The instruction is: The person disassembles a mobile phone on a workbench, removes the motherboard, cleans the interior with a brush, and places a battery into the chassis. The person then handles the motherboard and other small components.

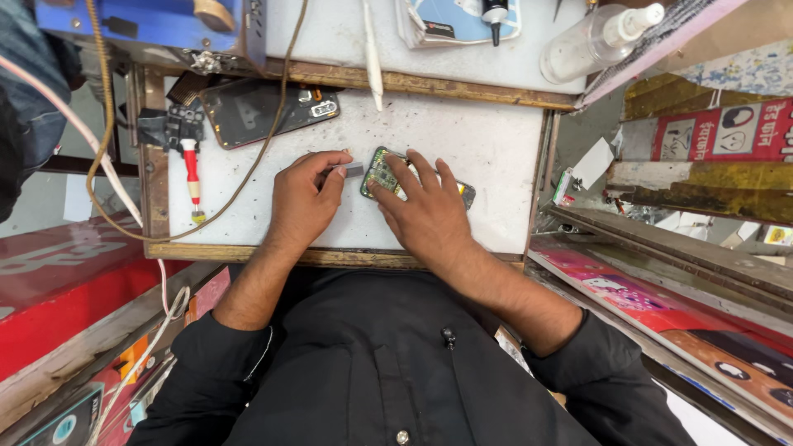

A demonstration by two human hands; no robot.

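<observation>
Far to the left of the left hand, a red-handled screwdriver (192,175) is lying on the white work surface (487,149), and a brown cable (248,169) is curving between the screwdriver and the hand. Above and a little left of the left hand, a dark phone back cover (266,111) is resting flat. The left hand (304,202) is lying on the surface with its fingers curled, and the thumb and first finger are pinching a small grey metal tool (347,170), whose tip is pointing to the right. Just beside this tip, an opened phone with a green circuit board (382,172) is lying on the surface. The right hand (423,211) is pressing down on this phone with its fingers spread, covering the middle part, so only the green end on the left and a dark corner on the right are showing. Far above and right of the right hand, a clear spray bottle (596,40) is lying tilted.
</observation>
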